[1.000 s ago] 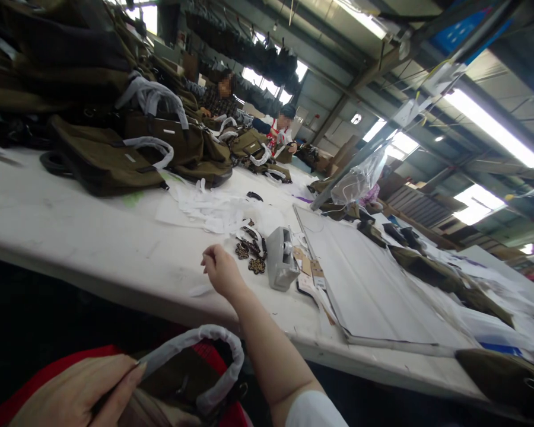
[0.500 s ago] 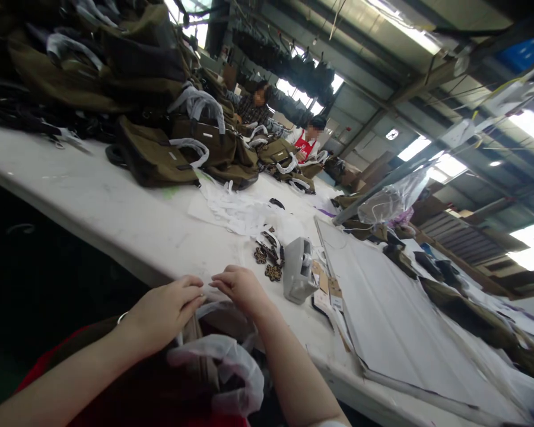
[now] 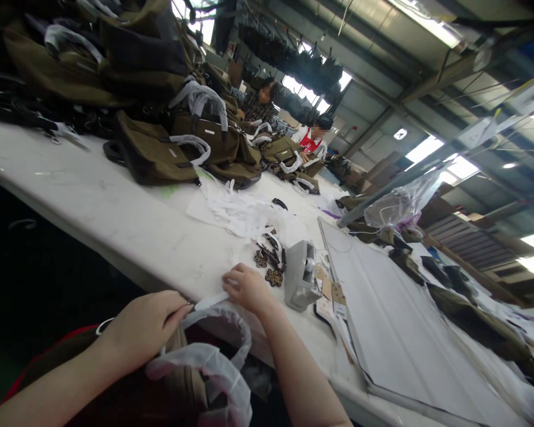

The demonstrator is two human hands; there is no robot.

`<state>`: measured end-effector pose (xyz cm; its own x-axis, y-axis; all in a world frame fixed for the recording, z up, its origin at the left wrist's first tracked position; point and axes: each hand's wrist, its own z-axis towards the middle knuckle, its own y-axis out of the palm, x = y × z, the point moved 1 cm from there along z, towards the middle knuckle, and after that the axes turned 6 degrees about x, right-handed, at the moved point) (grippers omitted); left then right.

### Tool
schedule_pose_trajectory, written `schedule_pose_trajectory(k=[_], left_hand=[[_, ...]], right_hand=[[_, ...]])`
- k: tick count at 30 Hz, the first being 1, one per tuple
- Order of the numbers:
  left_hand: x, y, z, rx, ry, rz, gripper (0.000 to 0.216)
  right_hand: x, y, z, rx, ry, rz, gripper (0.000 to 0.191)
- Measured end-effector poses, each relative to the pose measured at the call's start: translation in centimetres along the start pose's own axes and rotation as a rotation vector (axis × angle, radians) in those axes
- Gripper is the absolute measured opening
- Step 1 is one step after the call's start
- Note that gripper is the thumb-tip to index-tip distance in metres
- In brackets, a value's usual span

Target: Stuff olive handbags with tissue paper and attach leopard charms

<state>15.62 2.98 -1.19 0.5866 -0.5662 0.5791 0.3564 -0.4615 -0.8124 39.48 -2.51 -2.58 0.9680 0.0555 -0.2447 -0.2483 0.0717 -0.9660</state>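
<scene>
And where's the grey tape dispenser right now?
In the head view, the grey tape dispenser stands on the white table, right of the right hand, between the leopard-print flower pieces and the brown tags.

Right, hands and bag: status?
Left hand pinching white strip; right hand at its other end. Bag below, wrapped handles between forearms. Gray dispenser near right hand.

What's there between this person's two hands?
In the head view, a narrow white strip spans the gap from left hand to right hand; a wrapped handle shows just below.
</scene>
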Motion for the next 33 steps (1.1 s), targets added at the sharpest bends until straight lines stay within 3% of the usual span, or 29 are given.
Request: schedule_pose_trajectory(k=[6,11,14,18,20,23,25,27,30,33], left_hand=[[-3.5,0.0,-5.0,0.103,-0.023,-0.184,0.039],[-2.8,-0.4,-6.0,0.201,0.038,-0.225,0.036],[-1.8,-0.6,-5.9,0.16,0.047,-0.216,0.037],[-0.6,-1.0,-6.0,0.102,0.023,-0.175,0.037],[-0.3,-1.3,-6.3,0.095,0.013,-0.158,0.035],[-0.4,-1.6,-7.0,0.122,0.022,-0.156,0.033],[-0.7,-1.6,-7.6,0.163,0.037,-0.156,0.034],[-1.1,-1.6,-8.1,0.197,0.052,-0.153,0.036],[-1.5,-1.7,-8.8,0.221,0.082,-0.174,0.037],[-1.5,-1.9,-9.0,0.282,0.088,-0.212,0.039]], right_hand=[[3.1,-1.0,-3.1,-0.021,0.093,-0.112,0.025],[4.6,-3.8,-5.7,-0.064,0.155,-0.279,0.026],[2.2,-5.2,-6.5,0.107,0.184,-0.15,0.024],[-5.3,-6.0,-6.0,0.324,0.043,0.211,0.016],[-9.1,-5.8,-5.3,0.315,-0.076,0.315,0.02],[-12.9,-4.6,-3.8,0.101,-0.263,0.354,0.039],[-13.9,-3.6,-2.8,-0.043,-0.32,0.34,0.045],[-14.0,-2.6,-2.0,-0.088,-0.304,0.317,0.038],[-13.0,-1.8,-1.2,-0.062,-0.218,0.276,0.023],[-11.6,-2.0,-0.8,0.106,-0.022,0.391,0.022]])
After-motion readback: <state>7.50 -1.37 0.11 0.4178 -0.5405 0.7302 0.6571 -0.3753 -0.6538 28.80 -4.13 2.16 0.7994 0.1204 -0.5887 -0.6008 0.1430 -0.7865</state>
